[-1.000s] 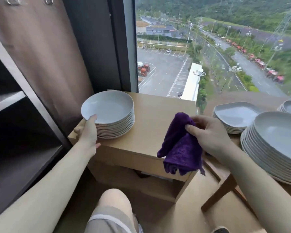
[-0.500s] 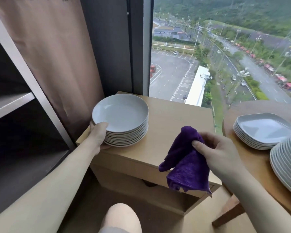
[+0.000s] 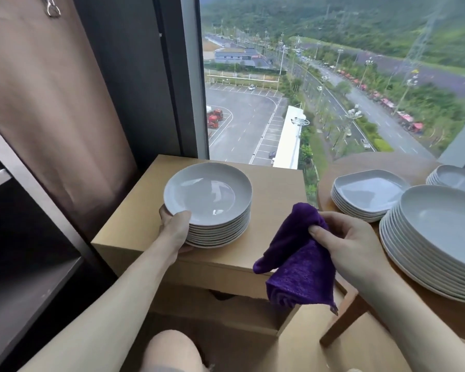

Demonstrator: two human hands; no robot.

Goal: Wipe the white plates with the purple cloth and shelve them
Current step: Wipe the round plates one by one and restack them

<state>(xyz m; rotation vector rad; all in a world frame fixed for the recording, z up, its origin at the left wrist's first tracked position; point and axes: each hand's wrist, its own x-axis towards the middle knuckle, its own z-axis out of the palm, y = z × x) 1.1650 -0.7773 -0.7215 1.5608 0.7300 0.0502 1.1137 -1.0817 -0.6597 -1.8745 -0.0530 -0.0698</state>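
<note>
A stack of round white plates (image 3: 215, 229) stands on a cardboard box (image 3: 277, 189) by the window. The top plate (image 3: 207, 194) is tilted up at its near left rim, where my left hand (image 3: 173, 226) grips it, thumb on top and fingers under the rim. To the right, my right hand (image 3: 344, 242) holds a bunched purple cloth (image 3: 298, 261) that hangs down in front of the box. The cloth does not touch any plate.
A round wooden table (image 3: 365, 162) at right carries a stack of square plates (image 3: 365, 194), a big stack of oval plates (image 3: 438, 237) and another stack (image 3: 457, 178) behind. Dark shelves (image 3: 19, 288) stand at left beside a brown curtain (image 3: 51, 108). My knee (image 3: 169, 350) is below.
My left hand went from resting against the side of the stack to gripping the top plate's rim and tilting it up. The view swung right; the cloth stays in my right hand.
</note>
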